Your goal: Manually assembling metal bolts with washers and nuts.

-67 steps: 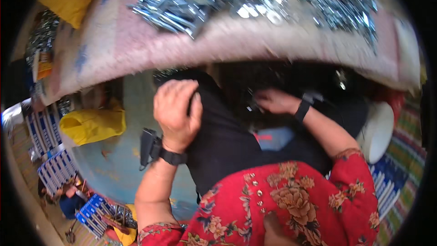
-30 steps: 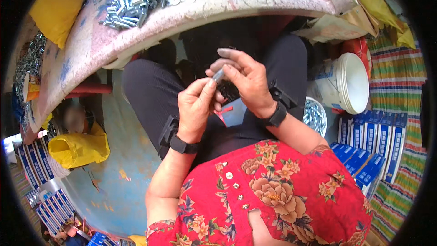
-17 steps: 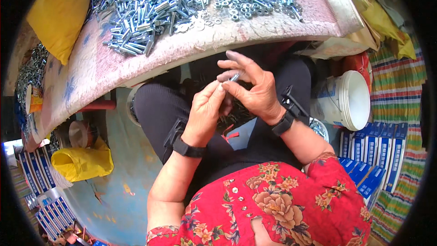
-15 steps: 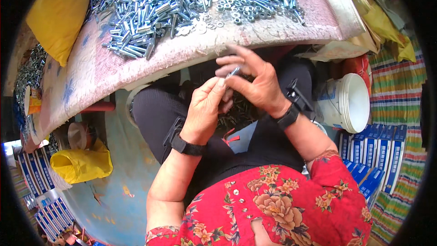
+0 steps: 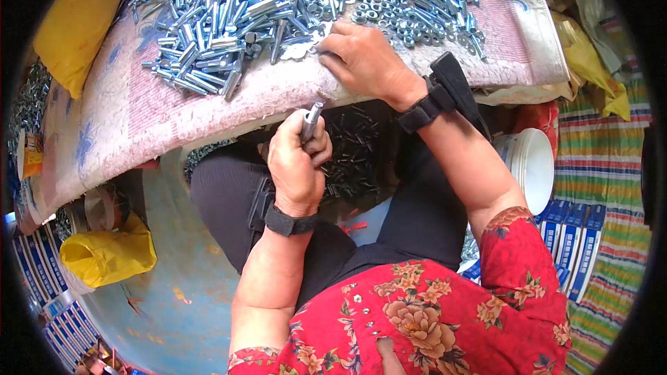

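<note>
Upright in my left hand [image 5: 295, 167] is a metal expansion bolt [image 5: 314, 117], its thin end pointing up, thumb and fingers wrapped round its sleeve. This hand is just below the table edge, above my lap. My right hand [image 5: 365, 61] rests at the near side of the heap, its fingers curled in at the flat washers [image 5: 297, 50]. What those fingertips grip, if anything, is hidden. Left of the washers lie many loose metal sleeves and bolts [image 5: 208, 45]. Nuts [image 5: 410, 17] are heaped behind and right of the right hand.
The worktop [image 5: 271, 87] has a worn, fabric-like cover and a rough front edge. Below it, between my knees, dark metal pieces [image 5: 351, 153] lie in a heap. A white bucket [image 5: 535, 170] and blue-white boxes [image 5: 570, 243] are at right; a yellow bag [image 5: 108, 253] is at left.
My hands have come apart. The right one has moved up onto the worktop at the washers; the left has drawn slightly left, keeping the expansion bolt, now tilted up.
</note>
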Demonstrator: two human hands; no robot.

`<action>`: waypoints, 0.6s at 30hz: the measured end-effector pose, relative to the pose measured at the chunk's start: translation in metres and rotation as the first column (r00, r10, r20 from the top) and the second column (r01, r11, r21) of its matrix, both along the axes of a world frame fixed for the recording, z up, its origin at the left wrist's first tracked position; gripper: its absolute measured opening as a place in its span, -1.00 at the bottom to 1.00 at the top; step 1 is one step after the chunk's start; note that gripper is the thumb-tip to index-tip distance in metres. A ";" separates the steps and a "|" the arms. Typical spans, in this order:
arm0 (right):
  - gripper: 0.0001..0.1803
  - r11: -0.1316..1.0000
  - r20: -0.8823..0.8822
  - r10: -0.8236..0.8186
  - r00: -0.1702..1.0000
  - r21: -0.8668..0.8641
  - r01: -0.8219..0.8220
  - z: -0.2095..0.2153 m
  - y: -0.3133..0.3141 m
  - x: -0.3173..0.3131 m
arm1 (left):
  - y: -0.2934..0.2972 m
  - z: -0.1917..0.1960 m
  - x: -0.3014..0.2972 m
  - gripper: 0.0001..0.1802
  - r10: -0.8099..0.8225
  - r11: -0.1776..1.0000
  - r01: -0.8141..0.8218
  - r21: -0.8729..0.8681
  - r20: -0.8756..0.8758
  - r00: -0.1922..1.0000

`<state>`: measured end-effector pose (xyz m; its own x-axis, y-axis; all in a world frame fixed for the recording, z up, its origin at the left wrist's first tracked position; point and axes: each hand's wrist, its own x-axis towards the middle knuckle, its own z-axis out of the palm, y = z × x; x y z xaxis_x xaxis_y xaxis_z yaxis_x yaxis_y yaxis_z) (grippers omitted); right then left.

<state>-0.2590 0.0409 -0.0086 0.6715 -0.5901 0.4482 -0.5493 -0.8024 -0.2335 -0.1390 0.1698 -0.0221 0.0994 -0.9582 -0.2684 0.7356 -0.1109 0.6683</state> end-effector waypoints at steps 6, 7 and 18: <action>-0.83 0.998 -0.119 0.039 0.992 0.055 -0.032 0.007 -0.004 -0.003 | -0.005 -0.004 -0.004 -0.49 -0.022 0.999 0.017 0.038 0.117 0.993; -0.83 0.998 -0.124 0.038 0.992 0.054 -0.031 0.008 -0.005 -0.004 | -0.005 -0.005 -0.005 -0.49 -0.031 0.999 0.027 0.032 0.123 0.992; -0.88 0.952 0.181 -0.247 0.952 0.228 0.204 0.024 -0.011 -0.032 | -0.006 -0.009 -0.007 -0.50 -0.032 0.998 0.026 0.053 0.125 0.992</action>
<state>-0.2907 0.0296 0.0158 0.4160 -0.8086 0.4160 -0.6330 -0.5859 -0.5060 -0.1463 0.1637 -0.0309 0.1078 -0.9463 -0.3048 0.6423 -0.1677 0.7479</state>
